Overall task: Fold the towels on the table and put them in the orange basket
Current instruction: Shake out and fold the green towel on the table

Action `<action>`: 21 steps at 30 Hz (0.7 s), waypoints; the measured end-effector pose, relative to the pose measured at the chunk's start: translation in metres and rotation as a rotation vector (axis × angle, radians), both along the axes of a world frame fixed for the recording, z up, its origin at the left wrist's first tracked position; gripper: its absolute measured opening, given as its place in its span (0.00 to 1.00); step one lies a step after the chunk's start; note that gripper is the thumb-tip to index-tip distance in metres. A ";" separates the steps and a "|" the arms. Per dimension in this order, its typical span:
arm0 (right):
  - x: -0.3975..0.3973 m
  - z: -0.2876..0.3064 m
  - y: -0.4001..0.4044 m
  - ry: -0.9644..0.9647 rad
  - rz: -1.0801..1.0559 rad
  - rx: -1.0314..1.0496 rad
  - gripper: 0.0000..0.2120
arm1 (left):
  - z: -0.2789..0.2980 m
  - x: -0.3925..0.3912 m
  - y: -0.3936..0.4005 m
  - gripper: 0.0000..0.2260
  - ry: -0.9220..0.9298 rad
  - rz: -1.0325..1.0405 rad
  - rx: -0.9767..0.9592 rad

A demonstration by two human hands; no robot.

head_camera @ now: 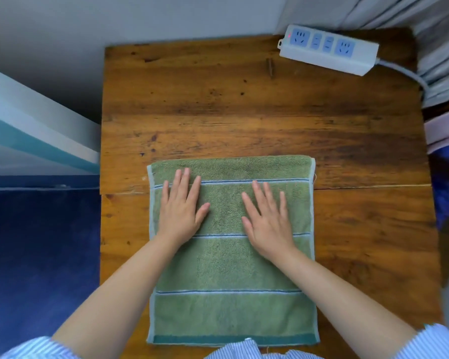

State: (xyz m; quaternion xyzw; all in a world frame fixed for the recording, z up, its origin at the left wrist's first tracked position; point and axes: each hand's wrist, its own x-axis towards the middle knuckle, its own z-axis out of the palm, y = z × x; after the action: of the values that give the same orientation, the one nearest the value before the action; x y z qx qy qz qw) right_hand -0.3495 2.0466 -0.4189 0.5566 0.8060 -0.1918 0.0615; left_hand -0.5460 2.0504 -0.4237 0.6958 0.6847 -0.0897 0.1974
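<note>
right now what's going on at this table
A person is pressing both hands flat on a green striped towel spread on the wooden table. The left hand and right hand lie side by side on its far half, fingers straight. A white power strip sits at the far right corner. No orange basket is in view.

The towel [231,265] is green with pale blue-edged stripes; the table [244,112] beneath it is brown wood; beyond the towel, the power strip [328,49] is white with blue sockets.
</note>
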 end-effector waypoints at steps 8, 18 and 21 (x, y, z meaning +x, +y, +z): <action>0.068 -0.013 0.007 -0.059 -0.210 -0.092 0.32 | -0.016 -0.001 -0.009 0.40 0.029 0.091 -0.082; 0.069 0.014 0.082 0.031 -0.183 0.052 0.26 | 0.003 -0.036 0.036 0.26 0.018 0.095 0.089; 0.056 0.018 0.113 -0.053 -0.084 -0.048 0.27 | 0.011 -0.048 0.063 0.27 0.095 0.088 0.009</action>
State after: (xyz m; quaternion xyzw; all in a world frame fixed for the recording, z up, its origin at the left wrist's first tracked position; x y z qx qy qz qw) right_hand -0.2934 2.1593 -0.4006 0.5930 0.7753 -0.1987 0.0880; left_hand -0.5942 2.1129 -0.4131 0.6608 0.7237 -0.1107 0.1655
